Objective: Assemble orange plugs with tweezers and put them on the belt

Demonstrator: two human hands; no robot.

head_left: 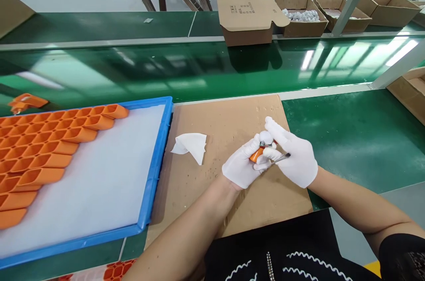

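Note:
Over the cardboard sheet, my left hand (241, 166), in a white glove, is closed around a small orange plastic part (256, 154). A round white piece (265, 137) with a shiny metal bit below it sits at the part's upper end. My right hand (295, 157), gloved too, is against the same part from the right, fingers bent and thumb side raised. A thin metal tool (280, 159) with a dark end sticks out beneath the right fingers, held in that hand. Its other end is hidden near the left fingertips.
A blue tray (149, 192) with rows of orange plastic parts (49, 161) stands at left. A white cloth piece (192, 143) lies on the cardboard sheet (226, 117). Behind, a carton (247, 35) and a box of white round pieces (303, 16) sit on the shelf.

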